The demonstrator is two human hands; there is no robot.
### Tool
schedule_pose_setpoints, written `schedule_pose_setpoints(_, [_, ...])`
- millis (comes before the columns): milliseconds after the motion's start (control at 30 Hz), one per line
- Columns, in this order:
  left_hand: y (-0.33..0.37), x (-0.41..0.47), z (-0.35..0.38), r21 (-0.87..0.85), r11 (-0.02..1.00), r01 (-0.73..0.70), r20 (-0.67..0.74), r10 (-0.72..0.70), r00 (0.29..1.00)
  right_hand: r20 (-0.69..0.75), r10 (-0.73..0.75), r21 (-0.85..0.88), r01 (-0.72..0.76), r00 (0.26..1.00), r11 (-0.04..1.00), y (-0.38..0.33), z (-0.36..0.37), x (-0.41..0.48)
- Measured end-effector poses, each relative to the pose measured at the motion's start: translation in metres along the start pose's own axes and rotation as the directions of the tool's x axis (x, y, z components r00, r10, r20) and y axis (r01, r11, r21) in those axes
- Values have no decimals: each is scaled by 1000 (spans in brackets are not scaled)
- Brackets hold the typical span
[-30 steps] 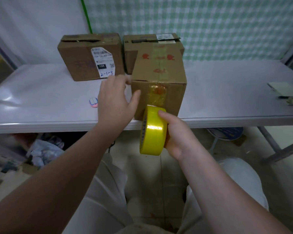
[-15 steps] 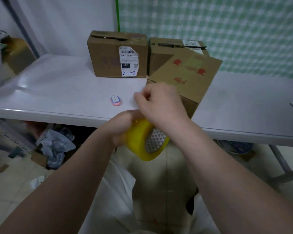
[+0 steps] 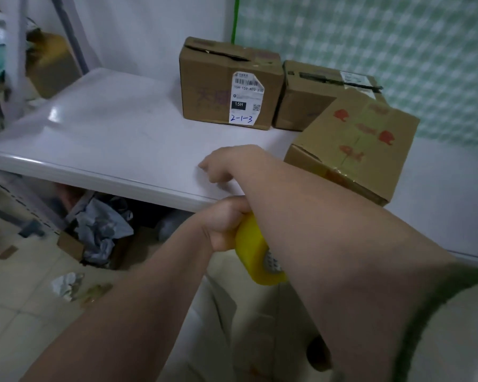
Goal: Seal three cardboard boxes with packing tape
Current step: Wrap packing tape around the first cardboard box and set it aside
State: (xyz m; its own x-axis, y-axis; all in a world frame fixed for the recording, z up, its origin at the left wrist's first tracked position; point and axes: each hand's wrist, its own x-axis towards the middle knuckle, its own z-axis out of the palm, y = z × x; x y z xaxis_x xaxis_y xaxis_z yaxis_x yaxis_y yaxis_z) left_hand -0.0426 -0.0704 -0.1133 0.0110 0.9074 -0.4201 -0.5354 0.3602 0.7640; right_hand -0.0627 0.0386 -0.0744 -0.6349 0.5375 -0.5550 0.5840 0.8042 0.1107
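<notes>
Head view: the left hand [image 3: 224, 224] grips the yellow tape roll [image 3: 257, 255] just below the table [image 3: 108, 133] edge; the right hand [image 3: 226, 164] lies low over the tabletop, fingers curled down, and whether it holds anything cannot be told. 3 boxes stand on the table: the near box [image 3: 353, 144] beside the right forearm, the labelled box [image 3: 218, 86] and plain box [image 3: 307, 100] side by side at the back.
</notes>
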Motion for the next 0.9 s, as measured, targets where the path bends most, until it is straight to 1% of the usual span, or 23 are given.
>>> schedule_pose_setpoints(33, [-2,3,-2,43,999,5,14,-6,1000,-6,14,-5,-14,1000,1000,0,2,4])
schedule_pose_setpoints(67, [-4,7,-3,76,997,34,84,-40,996,-51,28,7,-27,998,1000,0,4,9])
schedule_pose_setpoints(100, [-4,4,-2,70,997,43,115,-51,992,-112,46,26,-44,993,999,1,5,10])
schedule_pose_setpoints(133, [-3,5,-5,63,996,65,93,-71,993,-183,54,39,-48,982,998,1,6,9])
schedule_pose_setpoints(200, [-5,8,-8,68,996,64,152,-73,986,-261,69,38,-61,963,997,3,8,7])
schedule_pose_setpoints(267, [-5,5,-3,104,994,35,193,-55,980,-292,79,60,-64,953,996,9,9,5])
schedule_pose_setpoints(333, [-6,4,-1,109,994,22,203,-44,978,-358,101,163,-44,928,986,15,9,-2])
schedule_pose_setpoints(367, [-6,3,0,114,993,23,219,-48,975,-405,114,248,-12,907,969,19,7,-9])
schedule_pose_setpoints(433, [-5,1,2,104,993,55,243,-79,967,-466,158,454,82,870,887,25,0,-34])
schedule_pose_setpoints(467, [-5,1,4,105,992,70,242,-94,966,-485,157,522,141,860,841,27,-3,-50])
schedule_pose_setpoints(533, [-3,0,8,114,989,96,248,-122,961,-507,123,561,218,853,799,30,-5,-84])
schedule_pose_setpoints(567, [-3,-1,11,129,987,98,253,-128,959,-514,109,594,261,851,761,32,-3,-99])
schedule_pose_setpoints(667, [-7,-2,16,151,985,85,294,-127,947,-508,77,741,391,858,546,39,9,-145])
schedule_pose_setpoints(733, [-10,-3,18,147,985,85,283,-125,951,-493,58,780,412,868,471,53,22,-168])
schedule_pose_setpoints(800, [-12,-5,20,150,985,87,288,-128,949,-471,48,798,402,881,448,67,37,-186])
schedule_pose_setpoints(900, [-11,-8,23,203,976,76,262,-129,956,-451,90,783,345,888,517,82,58,-199])
